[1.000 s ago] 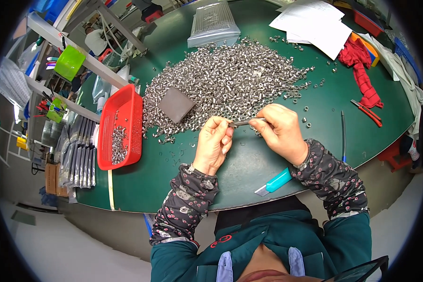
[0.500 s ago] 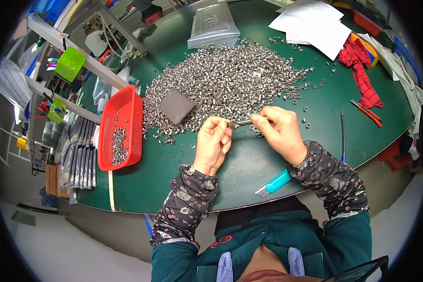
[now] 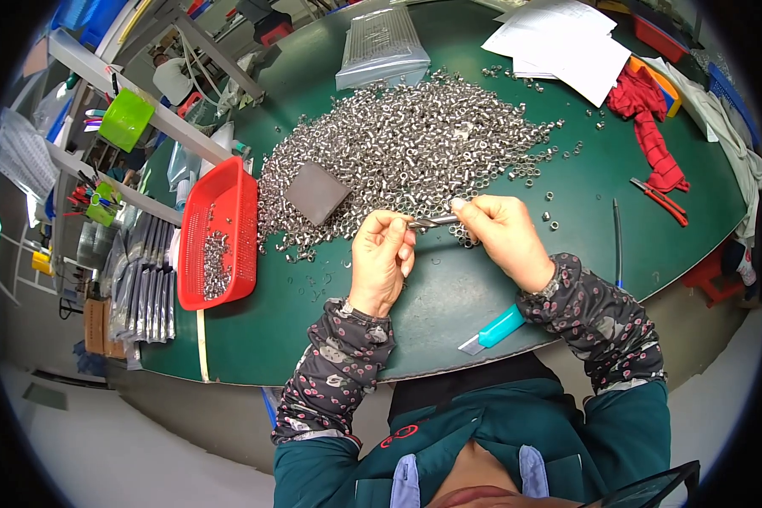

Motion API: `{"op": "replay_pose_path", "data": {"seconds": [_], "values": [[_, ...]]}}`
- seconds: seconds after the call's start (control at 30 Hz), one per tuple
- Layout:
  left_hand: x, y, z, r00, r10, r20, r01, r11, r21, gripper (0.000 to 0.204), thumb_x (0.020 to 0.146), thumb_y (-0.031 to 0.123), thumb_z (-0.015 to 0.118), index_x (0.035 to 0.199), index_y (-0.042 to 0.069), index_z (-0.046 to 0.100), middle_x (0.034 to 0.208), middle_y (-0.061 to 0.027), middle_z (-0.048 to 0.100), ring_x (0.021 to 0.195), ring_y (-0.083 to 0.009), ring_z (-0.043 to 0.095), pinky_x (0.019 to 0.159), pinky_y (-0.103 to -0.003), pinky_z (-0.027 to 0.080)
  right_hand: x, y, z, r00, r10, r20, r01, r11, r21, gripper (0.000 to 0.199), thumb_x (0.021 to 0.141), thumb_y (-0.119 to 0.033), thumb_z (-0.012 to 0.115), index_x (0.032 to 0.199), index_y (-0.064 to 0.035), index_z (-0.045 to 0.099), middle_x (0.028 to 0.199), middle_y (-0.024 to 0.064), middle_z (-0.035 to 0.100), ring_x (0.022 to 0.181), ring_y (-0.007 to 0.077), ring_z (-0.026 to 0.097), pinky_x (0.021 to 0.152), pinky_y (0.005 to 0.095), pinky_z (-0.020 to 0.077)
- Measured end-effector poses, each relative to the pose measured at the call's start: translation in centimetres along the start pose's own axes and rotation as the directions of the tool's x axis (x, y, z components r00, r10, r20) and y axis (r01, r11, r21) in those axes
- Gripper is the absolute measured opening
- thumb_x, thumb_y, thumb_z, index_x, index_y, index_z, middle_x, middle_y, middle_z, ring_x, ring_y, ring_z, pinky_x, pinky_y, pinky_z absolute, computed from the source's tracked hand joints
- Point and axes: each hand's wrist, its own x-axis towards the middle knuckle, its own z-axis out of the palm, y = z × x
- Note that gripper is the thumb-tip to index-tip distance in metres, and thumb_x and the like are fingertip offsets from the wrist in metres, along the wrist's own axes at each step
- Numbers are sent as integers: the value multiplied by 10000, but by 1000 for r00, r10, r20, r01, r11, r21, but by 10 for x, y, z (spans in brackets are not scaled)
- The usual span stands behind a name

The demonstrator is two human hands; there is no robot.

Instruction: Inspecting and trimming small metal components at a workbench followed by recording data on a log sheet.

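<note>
Two hands hold a thin metal rod over a green desk heaped with small metal rings.

The desk point(image 3: 483, 296) fills the view. The ring pile point(image 3: 406, 152) spreads from centre toward 12 o'clock, with a dark grey block point(image 3: 316, 192) lying on its 9 o'clock edge. A red basket point(image 3: 216, 203) holding a few rings sits at 9 o'clock, white papers point(image 3: 559, 42) at 1 o'clock, a red cloth point(image 3: 648, 118) at 2 o'clock. A teal knife point(image 3: 493, 328) lies at 5 o'clock of the hands. The left hand point(image 3: 381, 262) has its grip pinched shut on one end of the rod point(image 3: 432, 222); the right hand point(image 3: 499, 237) has its grip pinched shut on the other end. The rod lies level between them, at the pile's 6 o'clock edge.
</note>
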Motion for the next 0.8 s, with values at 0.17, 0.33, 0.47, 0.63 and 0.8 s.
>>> {"op": "replay_pose_path", "data": {"seconds": [0.17, 0.33, 0.47, 0.63, 0.8], "values": [[1, 2, 0, 1000, -2, -9, 2, 1000, -24, 105, 864, 148, 514, 886, 46, 524, 686, -22, 515, 517, -44, 427, 398, -160, 359, 2, -1, 0, 999, -46, 20, 46, 999, -27, 344, 822, -205, 564, 564, 4, 476, 469, 22, 376, 454, 46, 327, 397, 253, 284], [2, 7, -3, 998, -52, 39, 58, 987, -147, 122, 885, 147, 469, 937, 48, 517, 751, -38, 506, 577, -69, 428, 430, -168, 347, 2, -11, -3, 874, -486, -17, 454, 828, -329, 108, 763, -79, 597, 732, 8, 542, 610, 59, 462, 538, 149, 430, 481, 282, 338], [3, 9, -5, 996, -83, 39, 89, 982, -168, 127, 886, 148, 466, 950, 51, 518, 761, -38, 504, 585, -70, 429, 427, -167, 345, 3, -14, -5, 808, -588, 16, 544, 736, -402, 88, 732, -59, 610, 739, -3, 542, 607, 74, 457, 541, 200, 446, 489, 299, 347], [4, 7, -5, 990, -142, -6, 140, 984, -113, 132, 880, 156, 482, 964, 57, 505, 731, -27, 505, 558, -59, 427, 413, -169, 343, 1, -15, -5, 808, -586, 63, 542, 697, -470, 119, 695, -82, 640, 741, -39, 538, 653, 75, 500, 609, 250, 503, 526, 342, 402], [4, 6, -10, 982, -134, 133, 158, 969, -189, 125, 887, 151, 465, 965, 61, 505, 731, -29, 502, 503, -47, 371, 389, -165, 306, 1, -16, -6, 796, -601, 70, 556, 681, -476, 130, 684, -92, 647, 733, -41, 537, 658, 72, 501, 612, 250, 503, 526, 342, 405]]}}
